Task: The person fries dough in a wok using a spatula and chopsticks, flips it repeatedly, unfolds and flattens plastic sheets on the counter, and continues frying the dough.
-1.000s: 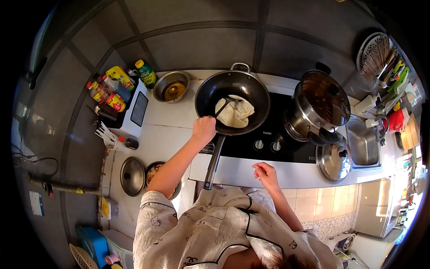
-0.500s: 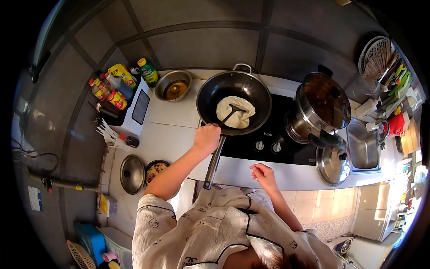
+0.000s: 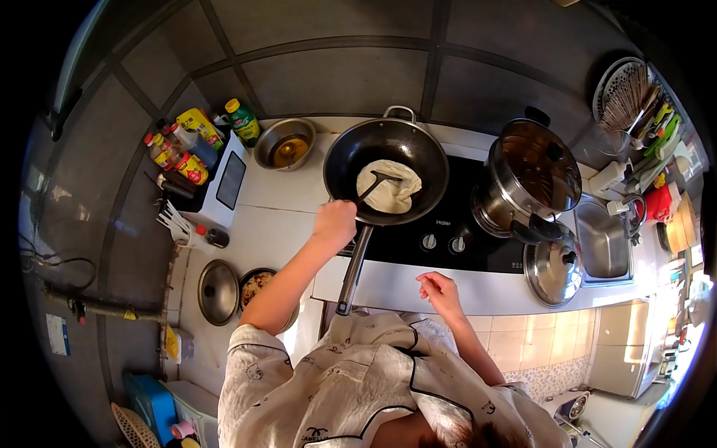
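My left hand (image 3: 335,224) is closed round the handle of a dark spatula (image 3: 381,178), left of the wok's long handle. The spatula's head rests on a pale, folded piece of dough (image 3: 390,196) inside the black wok (image 3: 428,158). That wok sits on the left side of the black stove (image 3: 478,250), its handle (image 3: 355,270) pointing toward my body. Over the front edge of the counter hovers my right hand (image 3: 441,291), touching nothing, with its fingers curled together.
A steel pot (image 3: 523,183) with a glass lid stands right of the wok, beside another lid (image 3: 553,272) and the sink (image 3: 603,243). A metal bowl (image 3: 286,143) with yellowish liquid is back left, near bottles (image 3: 179,158). A pan of food (image 3: 256,286) lies under my left forearm.
The spatula's head came down from the dough's upper edge onto its middle, and the dough now lies flatter and rounder. My right hand has hardly moved.
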A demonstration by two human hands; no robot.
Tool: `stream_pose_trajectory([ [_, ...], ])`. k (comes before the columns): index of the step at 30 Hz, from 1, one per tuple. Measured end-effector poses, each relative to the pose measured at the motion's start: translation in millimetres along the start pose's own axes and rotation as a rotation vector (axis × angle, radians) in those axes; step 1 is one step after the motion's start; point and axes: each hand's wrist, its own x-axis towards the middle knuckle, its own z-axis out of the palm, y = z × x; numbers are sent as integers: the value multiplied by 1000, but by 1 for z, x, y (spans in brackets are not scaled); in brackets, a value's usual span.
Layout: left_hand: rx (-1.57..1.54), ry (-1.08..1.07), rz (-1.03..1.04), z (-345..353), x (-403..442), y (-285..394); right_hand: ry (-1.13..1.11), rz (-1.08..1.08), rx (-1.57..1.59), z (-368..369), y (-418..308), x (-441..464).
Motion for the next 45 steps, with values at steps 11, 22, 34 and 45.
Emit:
stream_pose_trajectory([
  [11, -800, 3, -163, 14, -15, -63, 109, -26, -191, -27, 33, 56],
  [22, -1597, -180, -501, 17, -60, -41, -78, -256, -1233, -35, 92, 154],
  [34, -1802, -74, -621, 32, -96, -18, -123, -669, -977, 6, 27, 92],
  [45, -1821, 216, -362, 85, -79, 6, -704, -911, -627, 172, -173, 55],
])
